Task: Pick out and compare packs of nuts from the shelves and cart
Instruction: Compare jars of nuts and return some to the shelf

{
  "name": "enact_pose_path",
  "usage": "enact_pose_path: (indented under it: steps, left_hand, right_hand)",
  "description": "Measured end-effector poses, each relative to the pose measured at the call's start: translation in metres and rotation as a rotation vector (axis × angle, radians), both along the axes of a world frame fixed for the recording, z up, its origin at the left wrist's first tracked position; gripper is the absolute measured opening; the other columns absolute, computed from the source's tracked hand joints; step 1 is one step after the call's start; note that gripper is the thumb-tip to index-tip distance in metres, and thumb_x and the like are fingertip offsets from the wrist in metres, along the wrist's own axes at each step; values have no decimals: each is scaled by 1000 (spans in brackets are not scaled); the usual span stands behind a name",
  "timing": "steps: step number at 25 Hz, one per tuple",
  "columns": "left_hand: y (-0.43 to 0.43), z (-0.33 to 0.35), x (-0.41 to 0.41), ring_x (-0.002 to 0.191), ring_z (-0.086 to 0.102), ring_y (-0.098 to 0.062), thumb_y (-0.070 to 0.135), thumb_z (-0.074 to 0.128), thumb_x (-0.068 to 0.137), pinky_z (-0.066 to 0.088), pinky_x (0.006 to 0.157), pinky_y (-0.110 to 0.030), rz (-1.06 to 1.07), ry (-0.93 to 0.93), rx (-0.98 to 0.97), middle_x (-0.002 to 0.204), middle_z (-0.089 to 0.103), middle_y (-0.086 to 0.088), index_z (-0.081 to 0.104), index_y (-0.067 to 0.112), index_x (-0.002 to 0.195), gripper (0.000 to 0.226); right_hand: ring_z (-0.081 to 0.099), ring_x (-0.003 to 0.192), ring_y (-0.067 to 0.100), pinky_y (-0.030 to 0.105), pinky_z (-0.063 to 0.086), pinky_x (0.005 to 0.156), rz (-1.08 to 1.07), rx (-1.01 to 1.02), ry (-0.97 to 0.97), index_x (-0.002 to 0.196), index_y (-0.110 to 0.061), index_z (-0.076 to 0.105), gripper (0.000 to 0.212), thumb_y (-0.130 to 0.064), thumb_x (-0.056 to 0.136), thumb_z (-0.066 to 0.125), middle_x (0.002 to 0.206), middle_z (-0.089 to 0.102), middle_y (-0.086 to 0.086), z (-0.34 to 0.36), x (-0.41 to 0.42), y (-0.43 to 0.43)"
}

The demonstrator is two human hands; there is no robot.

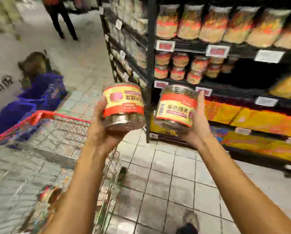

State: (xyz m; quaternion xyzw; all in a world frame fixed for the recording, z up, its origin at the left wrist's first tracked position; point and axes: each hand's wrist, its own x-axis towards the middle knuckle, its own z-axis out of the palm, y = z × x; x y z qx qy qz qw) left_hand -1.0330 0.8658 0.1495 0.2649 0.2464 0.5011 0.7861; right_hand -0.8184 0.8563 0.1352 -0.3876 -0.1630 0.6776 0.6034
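Two clear round nut jars with red and yellow labels are held up side by side in front of me. My left hand (100,125) grips the left jar (123,103) from below and the side; its label reads upside down. My right hand (197,122) grips the right jar (176,105), whose label is upright, with the thumb along its right side. Both jars hang above the floor, just in front of the black shelf post (149,68). The picture is blurred.
The black shelves (192,44) on the right carry rows of similar jars and bags with price tags. A wire cart (77,125) with a red rim stands at the left, under my left arm. A child in blue (40,92) and a standing person (60,17) are beyond.
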Motion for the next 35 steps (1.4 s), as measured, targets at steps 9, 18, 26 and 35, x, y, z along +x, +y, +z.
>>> enact_pose_path:
  steps: [9, 18, 26, 35]
  left_hand:
    - [54, -27, 239, 95, 69, -26, 45, 87, 46, 57, 72, -46, -135, -94, -9, 108, 70, -12, 70, 13, 108, 71]
    - [190, -96, 338, 91, 70, -23, 48, 91, 30, 50, 87, -47, -75, -22, -76, 104, 71, -11, 76, 14, 95, 75]
    - [265, -189, 384, 84, 72, -17, 48, 91, 31, 58, 64, -30, -84, -23, 100, 94, 75, -5, 78, 17, 86, 64]
    - [288, -230, 402, 97, 69, -22, 46, 91, 33, 56, 82, -39, -67, -42, 190, 108, 71, -10, 75, 14, 97, 73]
  right_hand:
    - [73, 73, 22, 38, 59, 58, -171, -31, -89, 86, -17, 76, 77, -74, 84, 24, 82, 75, 8, -22, 238, 50]
    - [66, 77, 25, 42, 54, 76, -292, -64, -275, 111, -12, 60, 66, -65, 90, 26, 88, 70, 11, -87, 334, 202]
    - [68, 57, 3, 20, 54, 54, -337, 178, -565, 77, -21, 61, 51, -45, 100, 22, 58, 70, -9, -181, 376, 324]
    - [65, 62, -5, 11, 48, 53, -380, 219, -852, 104, -22, 62, 59, -63, 92, 21, 79, 68, -6, -199, 397, 361]
